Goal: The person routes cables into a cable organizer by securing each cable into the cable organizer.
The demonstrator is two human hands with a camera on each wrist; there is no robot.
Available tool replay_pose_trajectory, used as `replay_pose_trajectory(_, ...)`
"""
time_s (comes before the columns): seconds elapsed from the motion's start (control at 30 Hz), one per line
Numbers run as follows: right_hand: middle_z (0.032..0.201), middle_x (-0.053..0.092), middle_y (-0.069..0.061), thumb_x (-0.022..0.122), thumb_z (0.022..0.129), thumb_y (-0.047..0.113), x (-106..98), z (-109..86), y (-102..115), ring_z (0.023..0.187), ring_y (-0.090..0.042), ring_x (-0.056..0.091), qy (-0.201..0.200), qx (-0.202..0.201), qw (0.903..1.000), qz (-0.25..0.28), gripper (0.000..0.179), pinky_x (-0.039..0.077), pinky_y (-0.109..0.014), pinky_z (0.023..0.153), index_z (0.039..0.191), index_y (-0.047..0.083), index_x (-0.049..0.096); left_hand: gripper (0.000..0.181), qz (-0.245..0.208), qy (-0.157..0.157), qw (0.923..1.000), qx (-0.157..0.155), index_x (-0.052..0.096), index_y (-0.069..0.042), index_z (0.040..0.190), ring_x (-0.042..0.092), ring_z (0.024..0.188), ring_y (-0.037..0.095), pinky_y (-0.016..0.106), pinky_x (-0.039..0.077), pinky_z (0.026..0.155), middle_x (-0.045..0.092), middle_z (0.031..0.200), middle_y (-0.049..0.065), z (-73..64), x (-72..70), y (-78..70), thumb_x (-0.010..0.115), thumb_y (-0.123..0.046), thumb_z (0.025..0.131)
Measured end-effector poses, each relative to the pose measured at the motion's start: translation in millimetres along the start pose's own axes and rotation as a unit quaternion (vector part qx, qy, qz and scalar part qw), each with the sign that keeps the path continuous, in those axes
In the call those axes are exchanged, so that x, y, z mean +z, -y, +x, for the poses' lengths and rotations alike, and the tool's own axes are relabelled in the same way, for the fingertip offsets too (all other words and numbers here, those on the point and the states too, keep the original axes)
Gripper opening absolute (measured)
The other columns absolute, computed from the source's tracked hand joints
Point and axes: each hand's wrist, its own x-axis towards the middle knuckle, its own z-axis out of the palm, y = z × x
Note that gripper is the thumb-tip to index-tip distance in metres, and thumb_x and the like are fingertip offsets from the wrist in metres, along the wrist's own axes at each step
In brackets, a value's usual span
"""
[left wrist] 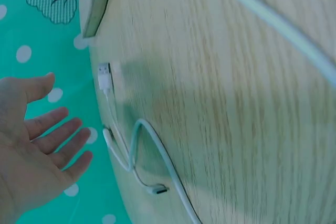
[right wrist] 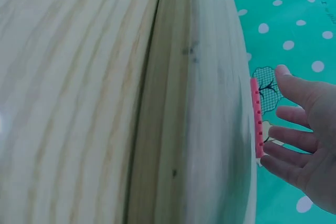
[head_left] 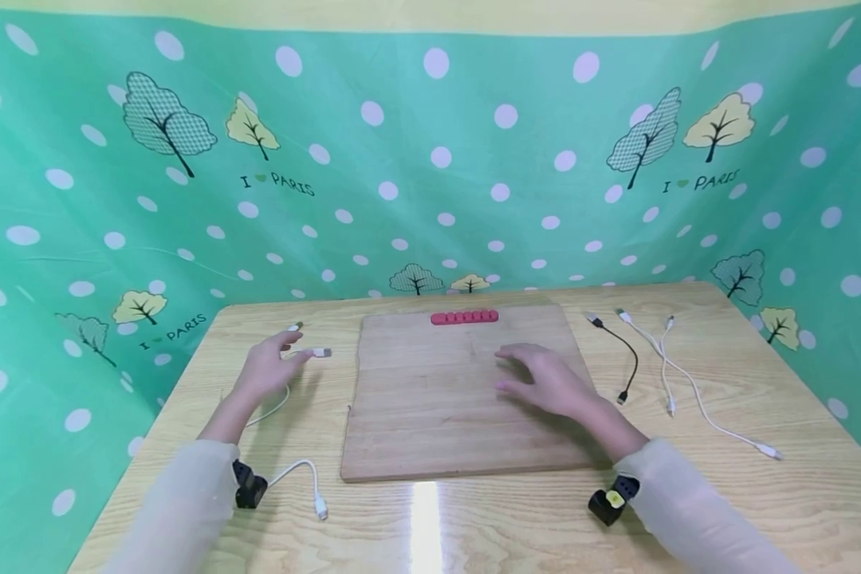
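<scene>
My left hand (head_left: pixel 269 368) hovers over the table's left side, fingers spread and loosely bent, holding nothing. Beside its fingertips lies the white USB plug (head_left: pixel 320 352) of a cable; in the left wrist view white cables (left wrist: pixel 168 163) run over the wood past the empty palm (left wrist: pixel 39 148). Over the right part of a wooden board (head_left: pixel 416 399) is my right hand (head_left: pixel 545 380), its fingers apart and nothing in them. At the board's back edge sits a red slotted strip (head_left: pixel 464 317), which looks like a cable organizer.
Right of the board lie a short black cable (head_left: pixel 634 359), a short white cable (head_left: pixel 664 371) and a longer white cable (head_left: pixel 703 402) crossing it. A white cable end (head_left: pixel 320 504) rests at the front left. A green dotted cloth (head_left: pixel 430 159) hangs behind the table.
</scene>
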Motion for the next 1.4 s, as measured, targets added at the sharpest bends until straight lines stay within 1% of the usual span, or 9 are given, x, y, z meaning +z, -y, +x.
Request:
replay_pose_trajectory(0.17,0.131,0.061,-0.016,0.074,0.084,0.028,1,4.5,6,0.125,-0.034,0.056,0.007,0.001,0.9999,0.009,0.054,0.044,-0.050,0.110,0.128,0.002,0.058,0.055,-0.001,0.006,0.9998,-0.019,0.040,0.005,0.140,0.045,0.129,0.047,0.058,0.044,0.104,0.044,0.143,0.029,7.4,-3.5,11.2,0.049,-0.030,0.099)
replay_pose_trajectory(0.33,0.131,0.062,-0.015,0.073,0.085,0.028,2,12.3,13,0.125,-0.032,0.056,0.014,-0.003,0.9997,0.019,0.053,0.044,-0.049,0.110,0.129,0.003,0.057,0.054,0.010,0.005,0.9994,-0.033,0.041,0.008,0.138,0.047,0.125,0.049,0.058,0.047,0.100,0.046,0.139,0.033,15.5,-10.5,23.1,0.047,-0.030,0.100)
replay_pose_trajectory(0.5,0.131,0.062,-0.015,0.073,0.085,0.028,5,18.5,18,0.125,-0.032,0.056,0.019,-0.010,0.9995,0.025,0.053,0.045,-0.047,0.110,0.129,0.002,0.057,0.054,0.014,0.016,0.9988,-0.044,0.040,0.011,0.137,0.047,0.123,0.051,0.058,0.047,0.099,0.046,0.136,0.036,25.6,-16.2,31.6,0.045,-0.028,0.100)
replay_pose_trajectory(0.67,0.133,0.061,-0.015,0.072,0.086,0.028,9,21.8,23,0.127,-0.032,0.055,0.026,-0.012,0.9990,0.035,0.054,0.044,-0.047,0.111,0.130,0.001,0.056,0.052,0.015,0.022,0.9972,-0.070,0.041,0.011,0.136,0.047,0.122,0.050,0.057,0.047,0.100,0.046,0.136,0.036,36.3,-18.4,39.1,0.043,-0.027,0.100)
replay_pose_trajectory(0.83,0.133,0.060,-0.015,0.072,0.085,0.027,12,23.2,25,0.127,-0.031,0.055,0.027,-0.009,0.9985,0.046,0.054,0.044,-0.047,0.111,0.130,0.001,0.056,0.050,0.010,0.031,0.9952,-0.092,0.044,0.010,0.134,0.048,0.121,0.048,0.055,0.047,0.098,0.048,0.134,0.035,42.8,-17.1,46.4,0.042,-0.028,0.101)
replay_pose_trajectory(1.0,0.132,0.061,-0.015,0.072,0.085,0.028,17,24.5,26,0.125,-0.030,0.057,0.028,-0.010,0.9985,0.047,0.053,0.045,-0.045,0.110,0.129,0.002,0.056,0.048,0.014,0.029,0.9956,-0.088,0.049,0.011,0.129,0.055,0.109,0.043,0.047,0.052,0.086,0.055,0.125,0.033,45.6,-13.9,51.1,0.045,-0.026,0.100)
replay_pose_trajectory(1.07,0.132,0.061,-0.015,0.072,0.085,0.028,19,25.4,27,0.125,-0.030,0.057,0.029,-0.012,0.9985,0.046,0.053,0.045,-0.044,0.110,0.129,0.002,0.057,0.047,0.018,0.027,0.9960,-0.083,0.050,0.012,0.128,0.056,0.108,0.043,0.045,0.053,0.084,0.056,0.124,0.034,46.3,-13.3,51.5,0.046,-0.026,0.099)
replay_pose_trajectory(1.2,0.132,0.061,-0.014,0.072,0.085,0.028,21,27.3,29,0.126,-0.029,0.056,0.031,-0.008,0.9983,0.049,0.052,0.044,-0.043,0.111,0.129,0.003,0.057,0.046,0.015,0.030,0.9961,-0.082,0.051,0.011,0.127,0.055,0.111,0.045,0.047,0.052,0.086,0.055,0.125,0.033,47.9,-13.0,50.0,0.046,-0.025,0.099)
replay_pose_trajectory(1.4,0.133,0.061,-0.013,0.072,0.086,0.030,22,30.8,35,0.128,-0.029,0.055,0.036,-0.006,0.9979,0.054,0.053,0.043,-0.044,0.112,0.129,0.004,0.057,0.044,0.010,0.031,0.9952,-0.093,0.052,0.011,0.126,0.055,0.111,0.045,0.047,0.052,0.087,0.055,0.125,0.033,51.5,-12.8,49.2,0.046,-0.023,0.098)
